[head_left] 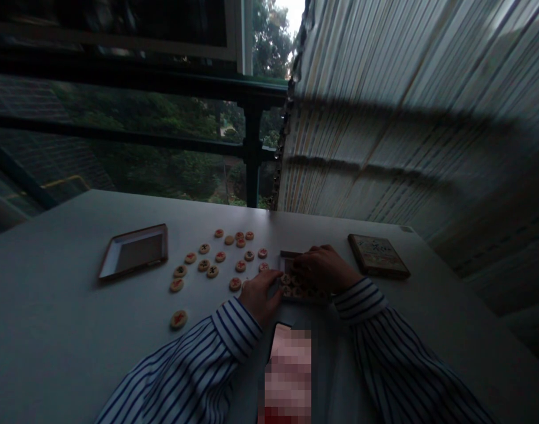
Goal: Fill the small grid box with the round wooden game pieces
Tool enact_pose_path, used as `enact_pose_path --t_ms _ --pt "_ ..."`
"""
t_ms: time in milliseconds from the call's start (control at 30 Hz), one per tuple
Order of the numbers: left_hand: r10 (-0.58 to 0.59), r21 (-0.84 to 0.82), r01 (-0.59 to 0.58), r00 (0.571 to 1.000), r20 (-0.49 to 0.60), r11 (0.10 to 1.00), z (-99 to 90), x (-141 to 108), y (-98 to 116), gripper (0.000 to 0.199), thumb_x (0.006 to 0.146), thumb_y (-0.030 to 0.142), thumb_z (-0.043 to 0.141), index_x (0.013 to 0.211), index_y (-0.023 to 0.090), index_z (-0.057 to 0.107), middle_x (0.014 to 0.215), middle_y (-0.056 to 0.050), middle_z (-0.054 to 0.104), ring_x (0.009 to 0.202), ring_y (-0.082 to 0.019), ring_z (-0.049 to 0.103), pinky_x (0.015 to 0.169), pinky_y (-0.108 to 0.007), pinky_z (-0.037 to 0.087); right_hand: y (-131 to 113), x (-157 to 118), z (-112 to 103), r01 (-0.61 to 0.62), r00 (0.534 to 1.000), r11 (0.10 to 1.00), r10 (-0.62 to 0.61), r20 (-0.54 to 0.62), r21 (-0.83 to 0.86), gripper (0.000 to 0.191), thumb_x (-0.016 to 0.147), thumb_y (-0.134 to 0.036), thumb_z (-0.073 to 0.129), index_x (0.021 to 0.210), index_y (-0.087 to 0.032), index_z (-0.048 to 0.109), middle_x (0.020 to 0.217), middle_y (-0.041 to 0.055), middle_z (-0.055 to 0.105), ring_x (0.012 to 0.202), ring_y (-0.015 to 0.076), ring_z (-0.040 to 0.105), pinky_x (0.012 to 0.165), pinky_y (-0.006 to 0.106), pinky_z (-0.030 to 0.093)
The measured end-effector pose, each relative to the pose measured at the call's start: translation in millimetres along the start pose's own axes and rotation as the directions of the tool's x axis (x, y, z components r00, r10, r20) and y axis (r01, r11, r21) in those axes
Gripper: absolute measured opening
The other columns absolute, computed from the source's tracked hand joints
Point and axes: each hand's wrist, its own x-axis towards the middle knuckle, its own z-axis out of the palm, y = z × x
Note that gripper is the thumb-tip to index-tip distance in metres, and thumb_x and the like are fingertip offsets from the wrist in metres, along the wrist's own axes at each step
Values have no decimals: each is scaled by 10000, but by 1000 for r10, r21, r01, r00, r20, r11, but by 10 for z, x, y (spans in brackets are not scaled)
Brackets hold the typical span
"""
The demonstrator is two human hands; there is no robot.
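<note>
On a dim white table (96, 347), an open box (285, 265) of round pieces (286, 280) is worked over by two hands.
At the box's left edge, the left hand (261, 294) is set with thumb and forefinger narrowly parted; over the box, the right hand's (324, 266) fingers are bent. Whether anything is pinched by either cannot be told. Pieces are probably best laid flat and snug, with the box steadied. Loose discs (240, 266) are strewn leftward; a shallow tray (141, 253) is set beyond them.
</note>
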Motion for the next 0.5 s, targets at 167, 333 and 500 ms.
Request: enact_pose_path --t_ms 167,333,500 --pt "-13 3 13 1000 -2 1000 5 -1 2 312 682 141 562 993 122 575 984 -103 638 937 -198 584 846 -322 461 0 -3 -7 1 1000 1000 -1 19 -5 261 850 -360 374 906 -271 613 875 33 648 871 175 552 747 304 296" --pt "8 13 -8 1000 3 1000 -5 -1 3 304 686 147 552 989 133 575 977 -97 641 934 -203 585 831 -336 469 1 -2 -1 -9 999 1000 8 41 11 242 837 -345 400 896 -266 622 874 37 648 891 182 546 749 310 291" --pt "20 10 -20 1000 -4 1000 -9 1 -1 302 680 146 553 980 163 579 972 -81 644 916 -195 593 816 -330 477 2 4 4 -24 998 1000 24 66 -2 250 838 -350 398 894 -261 624 900 39 645 904 180 540 755 307 290"
